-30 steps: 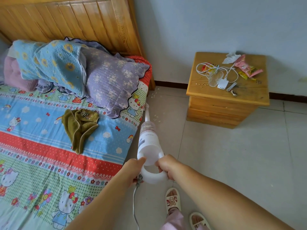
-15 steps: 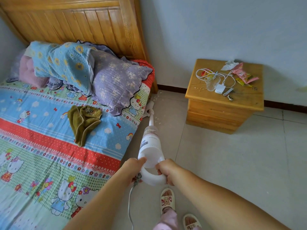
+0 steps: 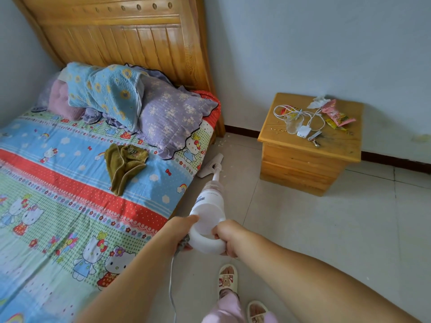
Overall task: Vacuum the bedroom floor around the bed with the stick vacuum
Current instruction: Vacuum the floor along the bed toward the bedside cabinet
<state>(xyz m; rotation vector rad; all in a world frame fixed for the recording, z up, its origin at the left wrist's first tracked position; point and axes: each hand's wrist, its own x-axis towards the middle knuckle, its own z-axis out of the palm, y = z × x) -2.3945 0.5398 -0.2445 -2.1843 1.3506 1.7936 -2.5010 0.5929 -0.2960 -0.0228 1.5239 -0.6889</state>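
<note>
The white plastic stick vacuum (image 3: 210, 203) runs toward 12 o'clock from both hands, its floor head (image 3: 211, 165) beside the cartoon-print bed (image 3: 70, 206) (scattered crumbs lie beyond). The left hand (image 3: 180, 231) and right hand (image 3: 225, 236) have fingers curled round the loop handle.

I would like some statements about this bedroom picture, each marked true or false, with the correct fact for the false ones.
1. Both hands hold the vacuum handle. True: left hand, right hand.
2. The vacuum head is on the floor beside the bed. True.
3. The green cloth lies on the nightstand. False: it lies on the bed.
4. A white cable lies on the nightstand. True.
5. The person is barefoot. False: slippers are on the feet.
</note>
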